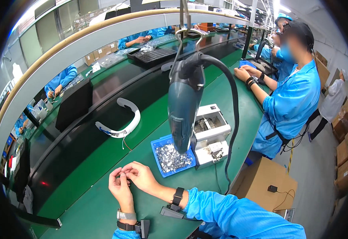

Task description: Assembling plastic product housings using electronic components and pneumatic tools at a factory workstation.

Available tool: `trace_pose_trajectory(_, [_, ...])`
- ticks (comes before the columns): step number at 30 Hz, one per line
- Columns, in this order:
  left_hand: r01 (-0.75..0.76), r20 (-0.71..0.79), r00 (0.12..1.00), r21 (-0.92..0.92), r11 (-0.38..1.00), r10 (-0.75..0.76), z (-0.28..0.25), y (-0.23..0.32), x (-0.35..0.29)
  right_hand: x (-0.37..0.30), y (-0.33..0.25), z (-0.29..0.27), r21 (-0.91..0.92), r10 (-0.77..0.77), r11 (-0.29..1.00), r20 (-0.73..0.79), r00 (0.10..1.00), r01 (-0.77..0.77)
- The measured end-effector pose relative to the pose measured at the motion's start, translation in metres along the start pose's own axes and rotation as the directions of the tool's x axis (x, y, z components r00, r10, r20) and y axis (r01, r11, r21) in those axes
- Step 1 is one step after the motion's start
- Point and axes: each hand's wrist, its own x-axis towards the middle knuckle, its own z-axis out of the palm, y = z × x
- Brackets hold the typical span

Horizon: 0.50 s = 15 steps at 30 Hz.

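My left hand [120, 189] and my right hand [143, 177] meet low over the green bench, fingertips pinched together. Anything between them is too small or hidden to make out. Just beyond my right hand sits a blue tray [156, 154] full of small black, white and metallic parts. Above the tray hangs a dark teal electric screwdriver [186, 99], apart from both hands. A grey-white screw feeder [205, 137] stands against the tray's right side. Farther off to the left, a white C-shaped housing [133, 124] with thin wires lies on the dark conveyor strip.
A black cable [235, 107] loops down from the screwdriver past the feeder. Along the bench at right, a co-worker in blue [291, 95] works. A cardboard box [267, 181] stands by the bench edge. A black compartment tray [152, 55] lies across the line.
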Motion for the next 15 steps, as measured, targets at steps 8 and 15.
trace_pose_trajectory(8, [-0.010, 0.013, 1.000, -0.022, 1.000, 0.011, 0.0006, -0.0040, 0.0007, -0.0014, -0.0002, -0.0003, 0.007, -0.006, 1.000, -0.004, 1.000, 0.006])
trace_pose_trajectory(15, [-0.020, -0.007, 1.000, -0.058, 0.998, 0.019, 0.0030, 0.0001, 0.0005, -0.0004, 0.0031, -0.0001, -0.053, -0.064, 0.997, -0.033, 0.997, 0.062])
